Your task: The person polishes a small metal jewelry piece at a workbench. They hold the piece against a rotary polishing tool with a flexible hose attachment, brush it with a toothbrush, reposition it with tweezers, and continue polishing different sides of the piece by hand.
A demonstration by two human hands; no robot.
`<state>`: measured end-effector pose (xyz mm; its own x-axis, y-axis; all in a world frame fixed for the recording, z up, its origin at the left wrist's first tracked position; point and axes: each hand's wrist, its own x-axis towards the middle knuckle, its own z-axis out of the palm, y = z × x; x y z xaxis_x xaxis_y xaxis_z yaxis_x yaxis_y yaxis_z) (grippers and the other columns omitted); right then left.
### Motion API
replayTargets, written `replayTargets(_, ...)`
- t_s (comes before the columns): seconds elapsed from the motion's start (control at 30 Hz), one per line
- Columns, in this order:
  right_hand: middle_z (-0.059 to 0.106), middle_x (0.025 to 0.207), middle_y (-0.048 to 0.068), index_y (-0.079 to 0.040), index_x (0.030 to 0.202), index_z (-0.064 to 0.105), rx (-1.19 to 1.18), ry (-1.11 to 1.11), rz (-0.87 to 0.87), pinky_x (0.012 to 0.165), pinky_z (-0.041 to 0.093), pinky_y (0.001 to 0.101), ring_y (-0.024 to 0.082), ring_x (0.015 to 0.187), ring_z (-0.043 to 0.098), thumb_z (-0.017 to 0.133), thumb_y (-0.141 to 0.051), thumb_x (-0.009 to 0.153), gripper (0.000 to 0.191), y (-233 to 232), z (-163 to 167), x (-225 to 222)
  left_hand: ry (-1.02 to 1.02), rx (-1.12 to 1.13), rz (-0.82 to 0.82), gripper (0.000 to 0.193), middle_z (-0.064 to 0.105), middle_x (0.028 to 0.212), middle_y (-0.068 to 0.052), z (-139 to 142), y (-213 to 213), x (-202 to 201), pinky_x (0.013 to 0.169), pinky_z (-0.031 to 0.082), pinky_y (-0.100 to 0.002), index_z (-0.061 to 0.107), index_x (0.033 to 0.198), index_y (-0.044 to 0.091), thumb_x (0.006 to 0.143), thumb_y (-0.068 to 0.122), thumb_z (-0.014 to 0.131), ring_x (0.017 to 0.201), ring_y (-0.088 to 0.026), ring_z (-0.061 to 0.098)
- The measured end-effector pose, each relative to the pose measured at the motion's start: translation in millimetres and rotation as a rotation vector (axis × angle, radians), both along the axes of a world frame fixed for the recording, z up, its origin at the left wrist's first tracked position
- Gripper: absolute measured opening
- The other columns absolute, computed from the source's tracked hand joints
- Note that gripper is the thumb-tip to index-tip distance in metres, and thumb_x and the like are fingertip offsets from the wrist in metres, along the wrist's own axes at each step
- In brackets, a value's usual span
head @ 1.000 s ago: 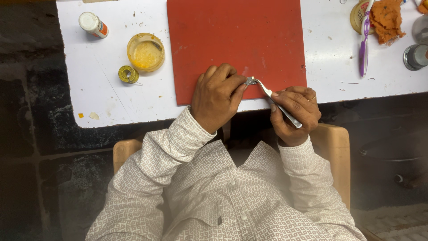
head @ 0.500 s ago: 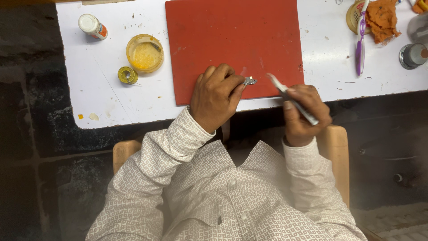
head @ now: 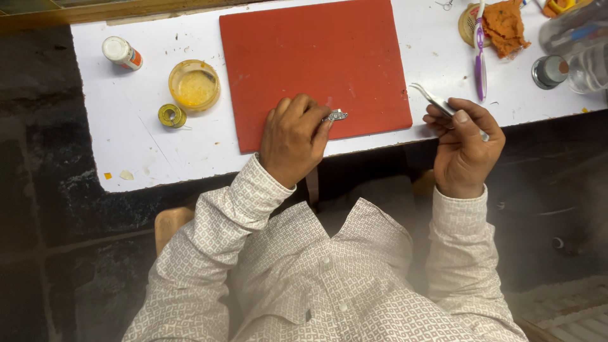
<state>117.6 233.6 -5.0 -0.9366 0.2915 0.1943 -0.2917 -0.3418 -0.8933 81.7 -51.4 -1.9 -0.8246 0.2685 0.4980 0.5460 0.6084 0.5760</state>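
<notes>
His left hand [head: 292, 147] pinched a small silver piece [head: 335, 116] on the red mat [head: 316, 57], his right hand [head: 465, 145] gripping tweezers [head: 432, 101] well apart.

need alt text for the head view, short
Seen from above, a seated person's left hand pinches a small silver piece over a red mat on a white table, while the right hand holds metal tweezers.

The left hand [head: 292, 142] rests on the near edge of a red mat [head: 316, 60] on the white table [head: 133, 145], its grip pinching a small silvery piece [head: 335, 116], perhaps an ornament. The right hand [head: 465, 145], off the mat's right edge, holds metal tweezers [head: 434, 101]. A yellow dish [head: 194, 85] stands left of the mat.
</notes>
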Motion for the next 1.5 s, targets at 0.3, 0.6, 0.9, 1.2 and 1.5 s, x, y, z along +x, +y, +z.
replayTargets(0.3,0.074,0.105,0.022,0.008,0.121,0.068,0.041,0.003,0.102,0.091,0.064,0.0424,0.031,0.096,0.075,0.069,-0.006,0.105,0.021,-21.5,11.4,10.6,0.014,-0.007,0.012,0.025,0.062,0.093,-0.005,6.3,-4.8,13.3,0.076,0.046,-0.039,0.070,0.113,0.005,0.090,0.014,0.073,0.085,-0.022,0.058)
replayTargets(0.6,0.074,0.102,0.022,0.009,0.118,0.068,-0.055,-0.014,0.062,0.088,0.064,0.0409,0.030,0.093,0.076,0.066,-0.005,0.103,0.021,-25.7,19.8,16.0,0.040,-0.013,0.005,0.024,0.062,0.095,-0.006,8.1,-8.4,20.8,0.077,0.047,-0.039,0.069,0.113,0.005,0.091,0.014,0.072,0.086,-0.024,0.059)
replayTargets(0.9,0.076,0.109,0.014,0.007,0.119,0.070,0.659,-0.023,-0.010,0.090,0.057,0.0257,0.017,0.099,0.073,0.073,0.003,0.097,0.023,-5.7,23.7,-24.0,0.073,-0.043,0.011,0.023,0.064,0.097,-0.007,13.7,-4.1,35.8,0.076,0.047,-0.039,0.069,0.113,0.005,0.092,0.014,0.072,0.086,-0.025,0.058)
replayTargets(1.2,0.069,0.102,0.005,0.001,0.110,0.073,0.922,0.026,-0.086,0.079,0.055,0.0241,0.012,0.089,0.067,0.075,0.003,0.095,0.015,-4.3,23.1,-37.2,0.061,-0.062,0.013,0.023,0.063,0.095,-0.006,11.1,-3.7,35.7,0.075,0.048,-0.038,0.069,0.113,0.005,0.092,0.013,0.073,0.083,-0.023,0.057)
replayTargets(1.5,0.068,0.106,0.007,0.001,0.111,0.074,0.962,0.067,-0.105,0.083,0.055,0.0253,0.014,0.094,0.067,0.075,0.006,0.095,0.016,-2.8,18.6,-39.2,0.061,-0.067,0.019,0.024,0.063,0.094,-0.006,8.5,-3.1,33.4,0.074,0.047,-0.038,0.070,0.113,0.005,0.090,0.013,0.073,0.082,-0.023,0.056)
